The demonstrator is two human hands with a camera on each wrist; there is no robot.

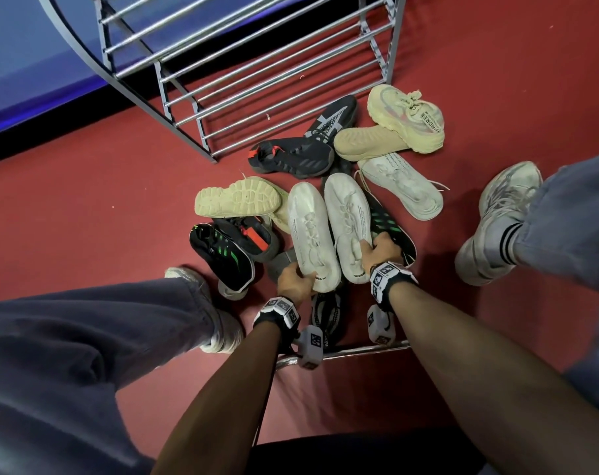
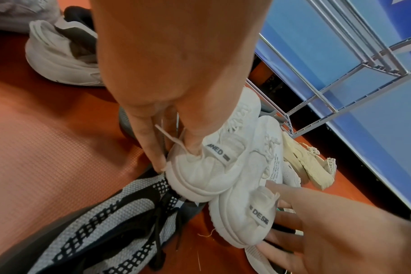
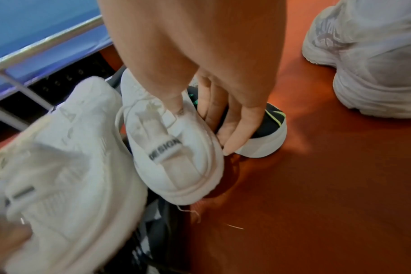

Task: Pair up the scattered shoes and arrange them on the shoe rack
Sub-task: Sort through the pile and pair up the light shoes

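Note:
Two matching white knit sneakers lie side by side, toes pointing toward the grey metal shoe rack. My left hand grips the heel of the left white sneaker; in the left wrist view the thumb is inside its collar and the fingers run behind the heel. My right hand grips the heel of the right white sneaker, thumb in the collar and fingers round the outer side of the heel. Both heel tabs carry printed lettering.
Scattered on the red floor: cream chunky sneakers, a cream shoe sole-up, black shoes with green stripes, a black and orange shoe, another white shoe, a black-and-white knit shoe. My own feet flank the pile.

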